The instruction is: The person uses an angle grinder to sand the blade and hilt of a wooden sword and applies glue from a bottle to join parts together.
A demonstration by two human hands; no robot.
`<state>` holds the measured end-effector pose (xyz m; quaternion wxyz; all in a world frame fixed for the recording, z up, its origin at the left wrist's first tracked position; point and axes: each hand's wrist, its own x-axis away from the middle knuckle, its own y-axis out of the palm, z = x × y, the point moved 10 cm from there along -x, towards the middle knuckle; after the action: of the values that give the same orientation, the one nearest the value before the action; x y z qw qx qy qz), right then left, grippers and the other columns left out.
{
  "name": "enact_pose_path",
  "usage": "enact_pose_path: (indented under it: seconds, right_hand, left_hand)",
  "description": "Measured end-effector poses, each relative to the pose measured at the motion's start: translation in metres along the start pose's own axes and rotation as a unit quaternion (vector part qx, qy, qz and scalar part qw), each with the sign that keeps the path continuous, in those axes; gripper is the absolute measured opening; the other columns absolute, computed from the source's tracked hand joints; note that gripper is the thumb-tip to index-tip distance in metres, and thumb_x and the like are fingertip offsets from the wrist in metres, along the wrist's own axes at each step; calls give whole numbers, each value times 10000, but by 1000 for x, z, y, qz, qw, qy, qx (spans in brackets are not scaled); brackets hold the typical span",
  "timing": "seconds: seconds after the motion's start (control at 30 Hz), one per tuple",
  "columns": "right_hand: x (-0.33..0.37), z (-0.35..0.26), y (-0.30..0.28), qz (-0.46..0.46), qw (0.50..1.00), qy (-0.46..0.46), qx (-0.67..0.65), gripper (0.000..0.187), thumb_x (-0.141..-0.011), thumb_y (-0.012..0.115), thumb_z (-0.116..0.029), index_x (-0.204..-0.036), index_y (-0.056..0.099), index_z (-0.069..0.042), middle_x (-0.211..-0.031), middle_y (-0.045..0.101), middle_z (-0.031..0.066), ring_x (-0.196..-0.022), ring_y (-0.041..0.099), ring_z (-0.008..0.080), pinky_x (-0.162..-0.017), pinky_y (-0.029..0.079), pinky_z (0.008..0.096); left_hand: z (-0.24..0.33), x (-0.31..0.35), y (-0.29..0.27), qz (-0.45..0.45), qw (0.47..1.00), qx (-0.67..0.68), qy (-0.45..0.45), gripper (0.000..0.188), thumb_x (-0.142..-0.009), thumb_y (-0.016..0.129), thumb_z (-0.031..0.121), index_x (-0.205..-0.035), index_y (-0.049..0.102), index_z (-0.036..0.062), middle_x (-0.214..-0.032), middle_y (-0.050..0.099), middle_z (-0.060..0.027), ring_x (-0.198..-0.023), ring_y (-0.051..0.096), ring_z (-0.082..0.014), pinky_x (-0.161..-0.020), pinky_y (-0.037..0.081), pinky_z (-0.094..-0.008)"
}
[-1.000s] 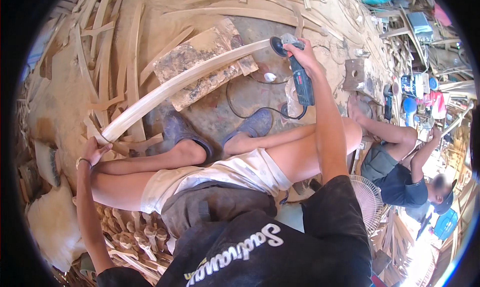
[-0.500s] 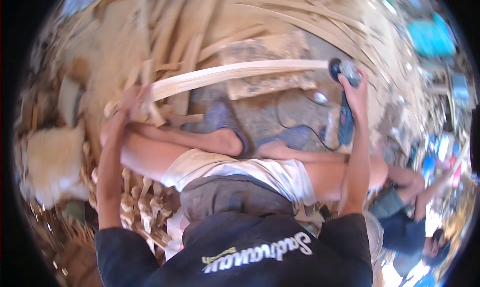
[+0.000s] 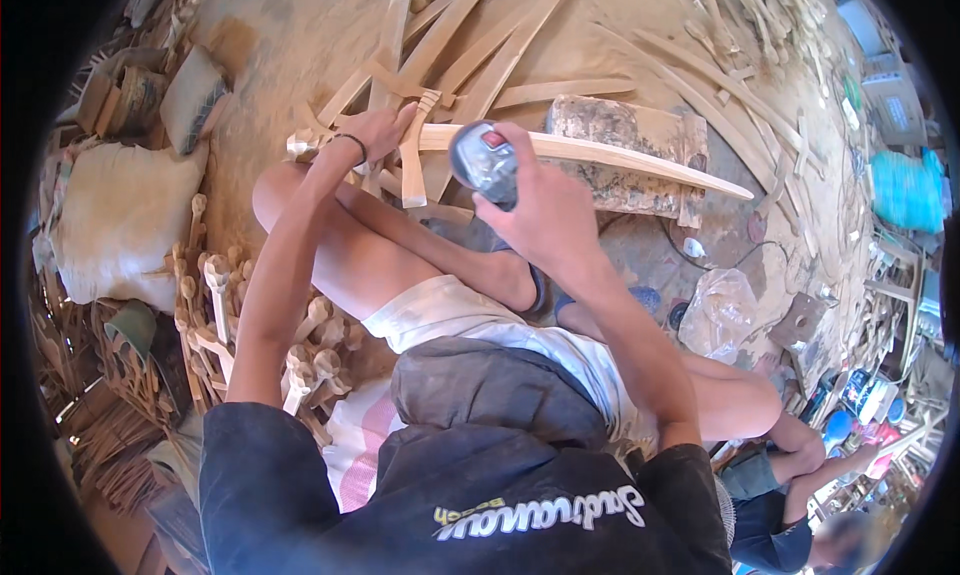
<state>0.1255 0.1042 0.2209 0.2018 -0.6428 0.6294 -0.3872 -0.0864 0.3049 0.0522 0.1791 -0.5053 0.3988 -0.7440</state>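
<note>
A pale wooden sword with a long, slightly curved blade lies across in front of me, its tip to the right. My left hand is closed round its handle, just left of the crossguard; a carved pommel shows past the hand. My right hand grips an angle grinder, held over the blade near the crossguard. The grinder hides part of the blade, and I cannot tell whether its disc touches the wood. Beneath the blade's middle is a worn wooden block.
Several wooden blades lie on the dusty ground ahead. Carved wooden hilts stand clustered by my left thigh. A clear plastic bag and a dark cable are right of my feet. Another person sits at the lower right.
The angle grinder in my right hand has moved left along the blade, from the tip to near the crossguard. The sword has shifted right, its tip now lower. My left hand still holds the handle.
</note>
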Motion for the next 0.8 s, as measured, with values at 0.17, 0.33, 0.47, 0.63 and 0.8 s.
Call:
enact_pose_path:
  seconds: [0.17, 0.33, 0.47, 0.63, 0.8]
  right_hand:
    - [-19, -33, 14, -10, 999, -31, 1, 722, -871, 802, -338, -1475, 433, -197, -890, 756, 232, -852, 752, 479, -780, 590, 586]
    - [-28, -39, 21, -22, 999, -30, 8, 717, -863, 810, -325, -1465, 447, -186, -875, 751, 244, -852, 749, 487, -774, 593, 588]
    - [-29, -33, 24, -18, 999, -23, 26, 729, -867, 800, -381, -1481, 436, -229, -887, 759, 226, -871, 757, 470, -775, 591, 576]
    - [-20, -22, 19, -13, 999, -22, 27, 733, -864, 815, -354, -1476, 448, -184, -866, 759, 228, -859, 758, 476, -801, 597, 577]
    - [-3, 25, 10, -7, 999, 30, 19, 739, -861, 824, -400, -1476, 440, -254, -892, 762, 226, -885, 758, 475, -802, 589, 582]
  left_hand:
    - [-7, -1, 2, 24, 1000, 3, -5, 882, -1132, 198, 634, -1116, 763, -43, -1143, 760, -303, -1147, 710, -479, -1056, 513, -543]
    - [2, 6, -2, -19, 1000, 6, -22, 854, -1133, 209, 627, -1174, 755, -28, -1182, 752, -307, -1166, 703, -480, -1065, 507, -554]
    - [-2, -2, 3, 3, 1000, 6, -1, 835, -1136, 209, 616, -1207, 743, -21, -1195, 752, -299, -1174, 702, -477, -1069, 505, -557]
    - [-27, -22, 20, 36, 995, -68, 59, 467, -1157, 315, 371, -1460, 502, 70, -1069, 723, -279, -1050, 698, -487, -883, 545, -577]
    - [-10, -22, 21, 9, 994, -88, 66, 438, -1159, 334, 309, -1541, 442, 125, -1090, 708, -266, -1048, 695, -487, -849, 543, -575]
